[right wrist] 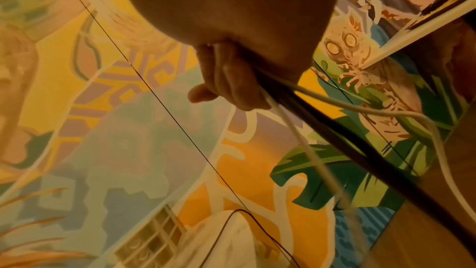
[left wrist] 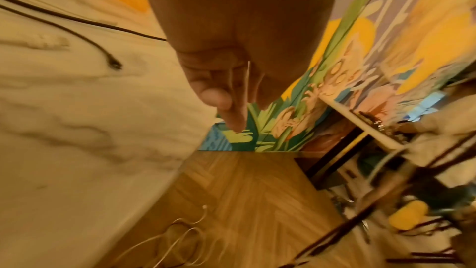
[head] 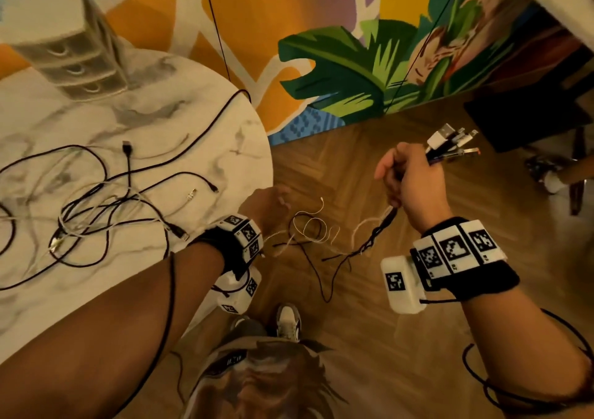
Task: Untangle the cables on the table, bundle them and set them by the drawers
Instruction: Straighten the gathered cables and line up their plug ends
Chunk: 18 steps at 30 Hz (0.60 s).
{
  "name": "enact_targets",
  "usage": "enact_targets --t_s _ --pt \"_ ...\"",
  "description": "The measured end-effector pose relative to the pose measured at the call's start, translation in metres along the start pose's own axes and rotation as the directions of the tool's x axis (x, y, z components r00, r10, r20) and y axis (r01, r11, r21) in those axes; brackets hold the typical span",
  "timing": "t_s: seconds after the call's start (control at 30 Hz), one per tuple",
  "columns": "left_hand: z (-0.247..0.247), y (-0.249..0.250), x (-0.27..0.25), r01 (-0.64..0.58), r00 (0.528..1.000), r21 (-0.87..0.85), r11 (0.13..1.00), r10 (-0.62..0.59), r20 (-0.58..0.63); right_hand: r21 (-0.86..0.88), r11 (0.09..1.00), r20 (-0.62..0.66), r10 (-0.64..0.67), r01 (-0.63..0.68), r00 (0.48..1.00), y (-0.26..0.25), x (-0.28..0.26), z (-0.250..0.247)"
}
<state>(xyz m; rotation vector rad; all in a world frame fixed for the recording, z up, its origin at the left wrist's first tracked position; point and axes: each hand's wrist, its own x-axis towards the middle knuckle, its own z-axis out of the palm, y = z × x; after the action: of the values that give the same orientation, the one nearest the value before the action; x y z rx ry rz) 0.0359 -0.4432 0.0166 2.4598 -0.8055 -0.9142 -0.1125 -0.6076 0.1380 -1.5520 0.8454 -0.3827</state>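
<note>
A tangle of black and white cables [head: 96,206] lies on the round marble table [head: 199,119]. The small set of drawers [head: 70,52] stands at the table's far left. My right hand [head: 408,177] is off the table to the right and grips a bundle of cables [right wrist: 296,97], whose plugs [head: 450,142] stick up past the fist. From that fist, black and white strands [head: 321,235] sag over the floor toward my left hand [head: 273,200]. The left hand is just past the table's edge, its fingers curled, with thin white strands [left wrist: 247,80] running between them.
A thin black cord [head: 218,39] hangs from above and drapes over the table's far edge. A painted mural wall [head: 353,65] stands behind. Wooden floor [head: 353,322] lies below the hands, with my shoes [head: 287,322] on it. Dark furniture [head: 527,122] is at the right.
</note>
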Motion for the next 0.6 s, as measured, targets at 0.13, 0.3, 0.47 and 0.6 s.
enact_targets --t_s 0.13,0.3,0.47,0.6 --pt "-0.013 0.063 -0.026 -0.375 0.919 -0.375 0.848 0.394 -0.028 -0.032 0.996 -0.023 -0.08 0.079 0.997 -0.014 -0.003 0.012" --pt "-0.033 0.138 -0.051 -0.439 0.817 -0.676 0.593 0.576 -0.025 -0.01 0.986 0.051 -0.164 0.165 0.985 -0.028 -0.002 0.02" --pt "-0.051 0.148 -0.054 -0.316 0.877 -0.783 0.536 0.48 -0.026 0.184 0.979 0.322 -0.147 0.09 0.935 -0.019 -0.001 0.009" --pt "-0.071 0.149 -0.059 -0.26 0.875 -0.836 0.484 0.484 0.009 -0.009 0.993 0.578 -0.09 0.117 0.811 0.021 -0.004 0.022"
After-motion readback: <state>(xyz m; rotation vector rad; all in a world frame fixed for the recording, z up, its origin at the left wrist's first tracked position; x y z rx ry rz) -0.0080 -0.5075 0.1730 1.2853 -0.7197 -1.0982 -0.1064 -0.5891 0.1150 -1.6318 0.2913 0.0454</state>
